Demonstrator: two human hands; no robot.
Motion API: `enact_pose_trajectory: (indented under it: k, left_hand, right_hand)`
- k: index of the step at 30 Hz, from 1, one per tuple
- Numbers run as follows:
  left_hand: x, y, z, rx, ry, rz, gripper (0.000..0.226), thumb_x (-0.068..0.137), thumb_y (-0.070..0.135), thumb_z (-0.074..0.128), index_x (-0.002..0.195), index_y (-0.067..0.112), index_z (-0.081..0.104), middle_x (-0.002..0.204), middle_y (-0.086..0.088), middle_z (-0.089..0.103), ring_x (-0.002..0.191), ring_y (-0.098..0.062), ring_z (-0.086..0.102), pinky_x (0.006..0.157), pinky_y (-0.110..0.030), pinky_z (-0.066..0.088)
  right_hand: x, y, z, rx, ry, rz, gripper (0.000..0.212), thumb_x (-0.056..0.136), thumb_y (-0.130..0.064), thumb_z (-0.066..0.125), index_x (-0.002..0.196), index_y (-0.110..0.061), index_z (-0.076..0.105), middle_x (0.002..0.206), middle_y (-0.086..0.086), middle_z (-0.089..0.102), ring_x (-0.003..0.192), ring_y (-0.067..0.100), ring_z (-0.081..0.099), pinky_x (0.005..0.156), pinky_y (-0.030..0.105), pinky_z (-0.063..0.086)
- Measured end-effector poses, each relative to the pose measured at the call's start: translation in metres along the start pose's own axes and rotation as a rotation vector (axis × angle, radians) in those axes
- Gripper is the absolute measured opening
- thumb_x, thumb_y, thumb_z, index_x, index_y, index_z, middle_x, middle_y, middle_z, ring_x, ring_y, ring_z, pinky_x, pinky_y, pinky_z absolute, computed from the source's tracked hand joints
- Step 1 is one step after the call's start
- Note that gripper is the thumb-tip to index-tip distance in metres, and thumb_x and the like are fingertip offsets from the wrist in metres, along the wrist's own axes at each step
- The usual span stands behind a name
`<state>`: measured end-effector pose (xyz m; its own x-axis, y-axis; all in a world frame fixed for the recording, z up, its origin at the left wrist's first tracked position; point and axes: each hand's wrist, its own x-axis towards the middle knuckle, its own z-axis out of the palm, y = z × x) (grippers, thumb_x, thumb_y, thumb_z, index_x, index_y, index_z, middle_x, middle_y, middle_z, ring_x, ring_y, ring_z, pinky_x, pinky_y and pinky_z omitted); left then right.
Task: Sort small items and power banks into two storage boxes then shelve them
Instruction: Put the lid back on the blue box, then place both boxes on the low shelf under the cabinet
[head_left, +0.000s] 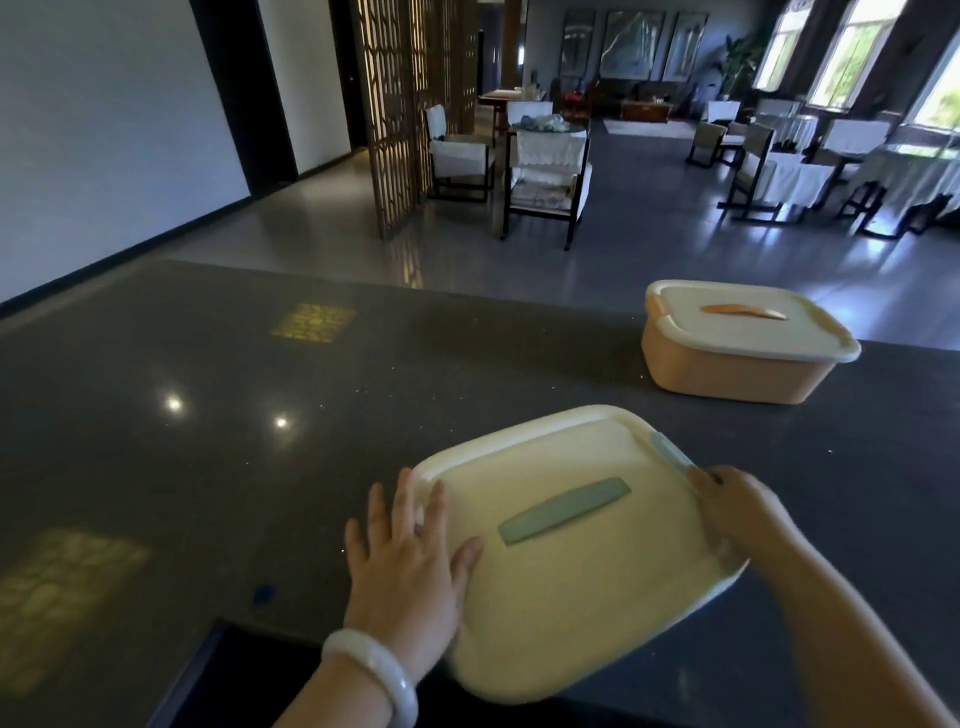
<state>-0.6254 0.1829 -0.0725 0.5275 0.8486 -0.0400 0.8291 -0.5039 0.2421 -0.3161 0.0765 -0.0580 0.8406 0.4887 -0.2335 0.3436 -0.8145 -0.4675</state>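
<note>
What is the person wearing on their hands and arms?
Both forearms are bare, with no sleeves in view. The left hand has a smooth, pale, whitish bangle round its wrist. The right hand has no ring, watch or glove that shows.

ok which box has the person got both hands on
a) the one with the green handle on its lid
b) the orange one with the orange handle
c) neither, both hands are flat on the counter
a: the left hand and right hand are on the sides of the near box with the green handle, while the orange box sits untouched further back on the counter.
</note>
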Motion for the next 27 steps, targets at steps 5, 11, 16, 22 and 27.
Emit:
enact_pose_trajectory:
  k: [5,11,16,22,27]
  left_hand:
    - [-0.009,0.002,0.006,-0.523,0.009,0.043,0.064,0.099,0.043,0.029,0.153,0.029,-0.002,0.152,0.010,-0.033,0.148,-0.015,-0.006,0.117,-0.027,0.010]
    - [0.025,-0.029,0.002,-0.592,-0.075,0.218,0.064,0.100,0.039,0.037,0.152,0.032,0.003,0.155,0.014,-0.026,0.147,-0.013,0.005,0.116,-0.025,0.015]
    - [0.052,-0.050,-0.008,-0.544,-0.185,-0.054,0.090,0.083,0.069,0.047,0.152,0.025,0.011,0.156,-0.006,0.018,0.136,-0.026,0.036,0.104,-0.034,0.034]
    - [0.056,-0.048,-0.002,-0.529,-0.222,-0.123,0.064,0.085,0.071,0.042,0.107,0.012,0.050,0.095,-0.004,0.062,0.085,-0.020,0.060,0.077,-0.035,0.046]
    - [0.057,-0.048,-0.002,-0.550,-0.166,-0.124,0.064,0.084,0.069,0.046,0.100,0.008,0.055,0.084,-0.003,0.060,0.073,-0.014,0.056,0.060,-0.029,0.038]
  right_hand:
    - [0.006,-0.012,0.003,0.059,-0.045,-0.094,0.045,0.101,-0.039,0.037,0.123,-0.007,0.059,0.116,0.016,0.061,0.097,0.028,0.052,0.080,0.035,0.037]
    - [-0.025,0.013,0.013,0.141,0.029,0.013,0.037,0.100,-0.042,0.038,0.105,-0.013,0.061,0.084,0.003,0.058,0.074,0.021,0.053,0.063,0.033,0.038]
    - [-0.063,0.031,0.022,0.091,0.064,0.025,0.037,0.098,-0.044,0.039,0.095,-0.013,0.060,0.079,0.000,0.058,0.071,0.015,0.053,0.058,0.031,0.036]
    - [-0.063,0.017,0.011,0.325,-0.040,0.060,0.047,0.094,-0.052,0.046,0.094,-0.009,0.065,0.091,0.008,0.067,0.081,0.023,0.061,0.067,0.033,0.045]
    - [-0.069,0.014,0.016,0.427,-0.036,0.099,0.048,0.092,-0.055,0.047,0.104,-0.013,0.066,0.096,0.006,0.068,0.088,0.023,0.063,0.077,0.035,0.048]
